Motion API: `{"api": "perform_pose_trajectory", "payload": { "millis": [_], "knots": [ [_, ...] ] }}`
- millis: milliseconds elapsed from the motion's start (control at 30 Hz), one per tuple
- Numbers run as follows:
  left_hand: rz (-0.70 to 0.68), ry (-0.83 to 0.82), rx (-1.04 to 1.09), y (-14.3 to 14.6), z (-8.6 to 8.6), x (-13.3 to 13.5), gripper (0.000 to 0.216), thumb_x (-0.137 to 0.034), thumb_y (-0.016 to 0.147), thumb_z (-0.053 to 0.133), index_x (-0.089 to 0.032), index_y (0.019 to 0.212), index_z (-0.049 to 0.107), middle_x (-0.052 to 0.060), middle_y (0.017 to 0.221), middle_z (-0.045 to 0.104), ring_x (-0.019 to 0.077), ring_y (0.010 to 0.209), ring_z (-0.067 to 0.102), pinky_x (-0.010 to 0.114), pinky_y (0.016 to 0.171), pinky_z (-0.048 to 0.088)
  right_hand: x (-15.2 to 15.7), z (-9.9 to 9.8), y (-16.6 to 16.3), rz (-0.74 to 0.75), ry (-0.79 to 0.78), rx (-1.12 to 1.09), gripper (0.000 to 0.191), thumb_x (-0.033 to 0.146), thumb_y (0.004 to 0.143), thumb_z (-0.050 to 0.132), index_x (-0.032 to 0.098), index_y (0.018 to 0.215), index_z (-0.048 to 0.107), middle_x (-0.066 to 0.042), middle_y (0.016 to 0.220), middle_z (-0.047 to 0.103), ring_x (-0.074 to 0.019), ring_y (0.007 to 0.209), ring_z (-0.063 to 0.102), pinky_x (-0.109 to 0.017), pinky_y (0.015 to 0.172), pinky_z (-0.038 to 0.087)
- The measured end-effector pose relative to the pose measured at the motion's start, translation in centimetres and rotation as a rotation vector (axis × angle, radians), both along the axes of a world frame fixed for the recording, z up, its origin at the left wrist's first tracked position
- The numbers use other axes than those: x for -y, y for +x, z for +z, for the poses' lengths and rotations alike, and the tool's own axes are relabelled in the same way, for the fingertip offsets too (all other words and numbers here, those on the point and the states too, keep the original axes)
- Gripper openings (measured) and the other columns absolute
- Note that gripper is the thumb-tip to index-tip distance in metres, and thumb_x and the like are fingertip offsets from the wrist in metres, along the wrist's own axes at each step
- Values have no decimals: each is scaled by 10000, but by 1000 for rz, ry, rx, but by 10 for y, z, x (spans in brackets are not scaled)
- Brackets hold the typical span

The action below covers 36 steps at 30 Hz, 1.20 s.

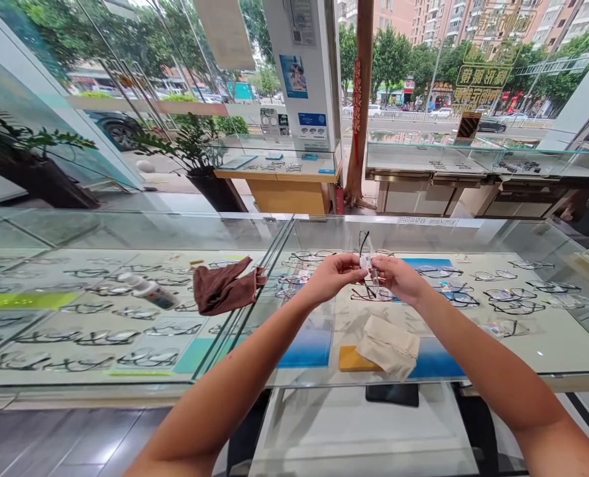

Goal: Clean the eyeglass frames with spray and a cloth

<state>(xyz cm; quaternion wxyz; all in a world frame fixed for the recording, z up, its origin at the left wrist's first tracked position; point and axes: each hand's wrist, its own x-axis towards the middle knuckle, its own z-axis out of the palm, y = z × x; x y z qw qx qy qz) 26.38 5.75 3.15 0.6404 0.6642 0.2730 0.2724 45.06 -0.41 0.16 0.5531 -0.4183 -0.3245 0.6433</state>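
Note:
Both hands meet above the glass display counter point(344, 324), holding a pair of eyeglasses point(364, 244) turned on edge, with a thin dark temple sticking up and a small white tag or label near the fingertips. My left hand point(337, 275) pinches it from the left. From the right, my right hand point(398, 277) grips the same pair with thumb and fingers. Fingers hide much of the frame. Below the hands, a crumpled beige cloth point(391, 344) lies partly over a mustard-yellow case or box point(356, 358). Further left on the glass is a brown cloth point(219, 288).
A white bottle point(150, 290) lies tilted on the left glass. Several eyeglasses sit inside the case under the glass. A black phone-like object point(392, 395) lies on the white surface below the counter's front edge. Beyond stand potted plants point(199, 149) and another display case point(284, 169).

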Motion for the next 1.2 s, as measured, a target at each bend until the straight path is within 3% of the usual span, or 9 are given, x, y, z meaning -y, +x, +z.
{"api": "perform_pose_trajectory", "payload": {
  "millis": [267,467,600,800,1000,1200],
  "knots": [
    [78,48,0,-3,-1,-6,398,-442,642,953,-161,837,748,28,784,711,157,746,658,305,744,505,2,7,4,12,111,40,387,520,608,937,208,721,736,2,765,644,-136,767,534,-289,721,408],
    [270,86,-2,-11,2,-17,458,-546,655,912,-177,878,758,26,764,700,155,726,634,284,677,442,3,16,14,-3,133,71,290,428,660,867,189,701,708,-4,758,621,-126,744,513,-280,694,408],
    [379,13,60,-18,4,-29,487,-543,600,935,-178,860,744,9,749,680,124,708,596,249,643,408,2,18,18,15,113,54,268,391,645,826,194,650,644,9,726,589,-116,702,490,-278,681,409],
    [452,-190,160,-21,9,-35,437,-375,578,972,-180,834,677,-17,750,672,82,675,588,195,610,421,2,18,19,86,104,34,247,341,668,788,213,630,581,16,676,564,-123,672,479,-290,659,391],
    [499,-479,207,-18,14,-31,304,-372,757,824,-189,953,680,37,1010,769,115,737,677,242,651,505,7,21,18,79,138,-66,306,427,732,866,242,742,622,-4,902,744,-171,916,645,-316,864,498],
    [496,-496,144,-15,8,-33,229,-384,793,725,-189,866,629,-31,728,611,93,581,565,235,570,418,10,25,19,65,197,-143,348,488,750,916,279,813,645,7,1157,798,-194,1157,673,-381,1076,471]
  ]
}}
